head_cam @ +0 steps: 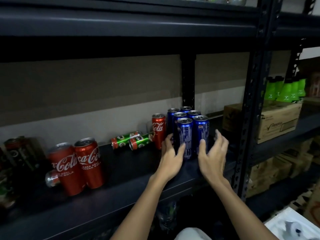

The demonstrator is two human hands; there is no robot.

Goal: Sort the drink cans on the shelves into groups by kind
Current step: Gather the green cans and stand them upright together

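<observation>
Flanking blue Pepsi cans (187, 129) | left hand (170, 157) fingers spread, seemingly touching front can | right hand (212, 155) spread, blurred

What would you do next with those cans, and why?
Probably reach the left hand to the lone red cola can standing beside the blue cans and carry it to the two red cola cans farther left. The blue group already stands together, and both hands are open around it, holding nothing.
</observation>
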